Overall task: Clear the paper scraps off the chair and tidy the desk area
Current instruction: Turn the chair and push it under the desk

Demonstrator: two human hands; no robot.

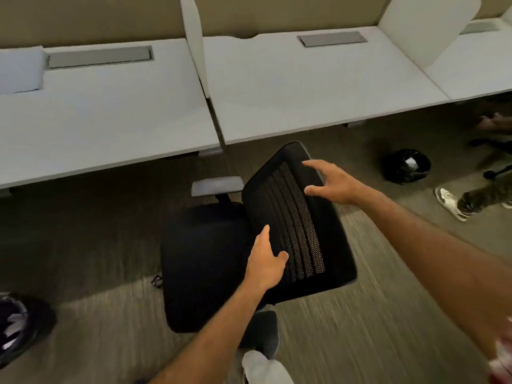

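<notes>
A black office chair stands on the carpet in front of the white desks (318, 87). Its mesh backrest (302, 217) tilts toward me and its dark seat (205, 261) shows no paper scraps. My left hand (264, 261) rests on the backrest's lower left edge with straight fingers and the thumb spread. My right hand (329, 181) hovers open over the backrest's upper right corner, fingers spread; whether it touches the mesh I cannot tell.
A grey armrest (217, 185) sticks out left of the backrest. A black bin bag (406, 166) with something white inside lies on the floor at right, near another person's shoe (450, 203). Another dark bag (16, 325) sits at the lower left. White dividers split the desks.
</notes>
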